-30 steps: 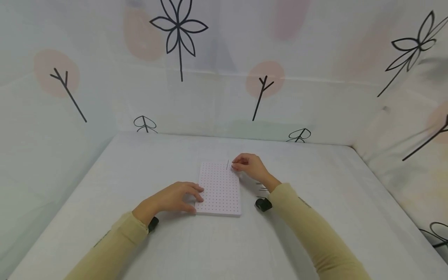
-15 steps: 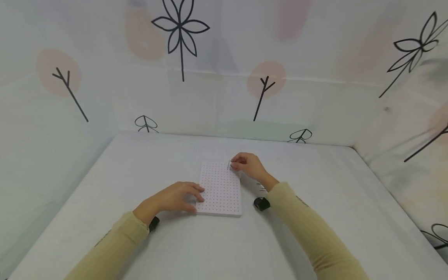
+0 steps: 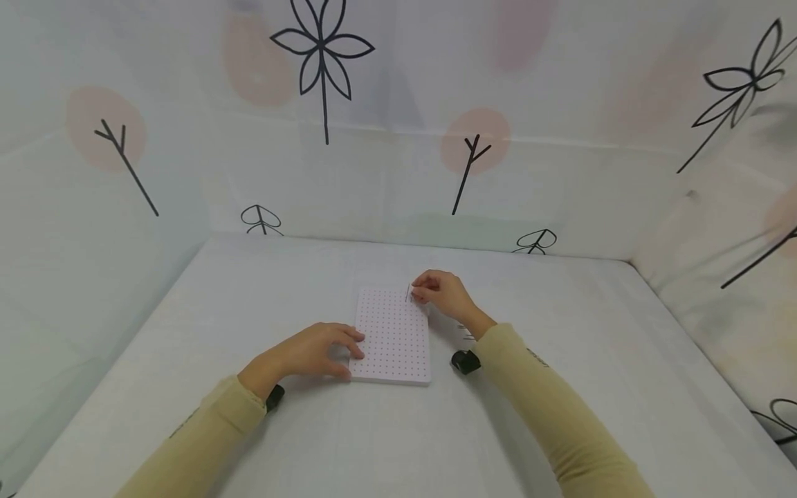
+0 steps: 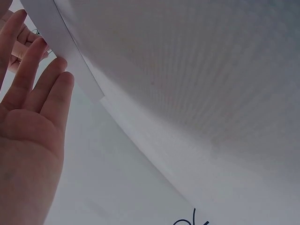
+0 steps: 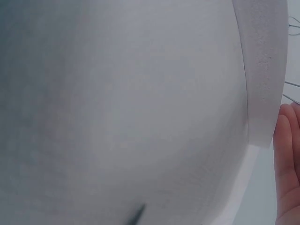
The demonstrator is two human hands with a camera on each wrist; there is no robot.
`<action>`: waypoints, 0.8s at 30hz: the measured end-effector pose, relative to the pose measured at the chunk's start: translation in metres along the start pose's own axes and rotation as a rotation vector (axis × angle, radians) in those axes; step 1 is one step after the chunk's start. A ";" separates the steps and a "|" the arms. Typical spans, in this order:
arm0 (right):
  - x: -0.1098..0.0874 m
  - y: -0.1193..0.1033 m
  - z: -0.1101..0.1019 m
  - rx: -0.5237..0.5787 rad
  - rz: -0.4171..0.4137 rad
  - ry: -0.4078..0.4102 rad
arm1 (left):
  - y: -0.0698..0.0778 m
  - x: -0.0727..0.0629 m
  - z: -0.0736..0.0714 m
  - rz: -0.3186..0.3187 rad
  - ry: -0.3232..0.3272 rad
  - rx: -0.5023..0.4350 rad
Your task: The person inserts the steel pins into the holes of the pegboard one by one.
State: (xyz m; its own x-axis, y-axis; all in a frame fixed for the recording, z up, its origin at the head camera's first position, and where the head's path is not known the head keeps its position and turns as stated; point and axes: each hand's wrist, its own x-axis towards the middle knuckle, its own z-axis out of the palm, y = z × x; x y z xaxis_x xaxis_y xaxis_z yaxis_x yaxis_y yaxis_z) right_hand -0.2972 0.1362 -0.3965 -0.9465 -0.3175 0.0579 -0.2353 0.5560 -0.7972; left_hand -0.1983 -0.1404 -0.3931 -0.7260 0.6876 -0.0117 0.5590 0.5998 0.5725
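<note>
A white board (image 3: 391, 339) with rows of small holes lies on the table. My left hand (image 3: 308, 351) rests at its left edge, fingertips on the top and thumb by the near left corner; the left wrist view shows these fingers (image 4: 51, 86) fairly straight. Over the far right corner, my right hand (image 3: 443, 290) pinches a thin metal pin between thumb and fingertips. Close to its fingertips another thin pin (image 3: 407, 294) stands upright in the board. Two pins (image 5: 291, 84) show beside the board's edge (image 5: 265, 70) in the right wrist view; their lower ends are hidden.
Several loose dark pins (image 3: 467, 337) lie on the white table (image 3: 299, 443) right of the board, partly hidden by the right forearm. A black wrist camera (image 3: 465, 362) hangs under the right wrist, another (image 3: 275, 398) under the left. Patterned cloth surrounds the table.
My right hand has shifted slightly left and away from me, bringing its pin right beside the standing one. The left hand stays on the board.
</note>
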 end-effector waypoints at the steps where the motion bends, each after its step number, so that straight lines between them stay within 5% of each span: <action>1: 0.000 0.000 0.000 -0.003 -0.006 -0.003 | 0.000 0.000 0.000 -0.001 0.001 0.000; 24: -0.002 0.000 0.000 -0.080 0.049 -0.034 | 0.004 0.000 -0.002 -0.005 -0.002 -0.018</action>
State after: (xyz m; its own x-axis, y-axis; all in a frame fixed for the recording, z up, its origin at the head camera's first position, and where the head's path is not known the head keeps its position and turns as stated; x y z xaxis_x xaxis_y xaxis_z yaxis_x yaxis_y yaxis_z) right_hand -0.2955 0.1366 -0.3962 -0.9496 -0.3136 -0.0018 -0.2068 0.6305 -0.7481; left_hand -0.1967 -0.1390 -0.3897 -0.7282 0.6852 -0.0164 0.5475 0.5960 0.5874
